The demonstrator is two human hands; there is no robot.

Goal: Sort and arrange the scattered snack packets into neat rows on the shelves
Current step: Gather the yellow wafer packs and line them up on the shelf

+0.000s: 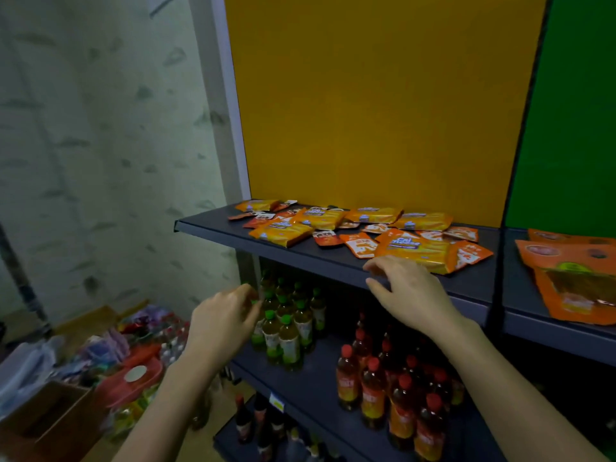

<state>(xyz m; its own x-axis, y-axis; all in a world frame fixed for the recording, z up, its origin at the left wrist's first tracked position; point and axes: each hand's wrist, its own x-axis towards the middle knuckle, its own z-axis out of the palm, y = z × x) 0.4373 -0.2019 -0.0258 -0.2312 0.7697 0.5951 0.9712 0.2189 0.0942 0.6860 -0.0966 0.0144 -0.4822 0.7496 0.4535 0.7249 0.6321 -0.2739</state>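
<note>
Lower left of frame: floor clutter (126,371), boxes and bags.

Centre-left, below the shelf lip: left hand (223,321). Fingers loosely curled, holding nothing. Probably poised to receive a packet.

Mid-frame, top shelf (216,230): snack packets (320,216) lie flat, scattered and overlapping at mixed angles. No rows yet.

Right of centre: right hand (411,295), fingers apart and relaxed, empty, at the shelf front beside the nearest yellow packet (413,250). Contact unclear. That packet's long axis runs left-right, dipping toward the right, printed face up.

Far right: larger orange pouches (573,285) on the neighbouring shelf.
</note>
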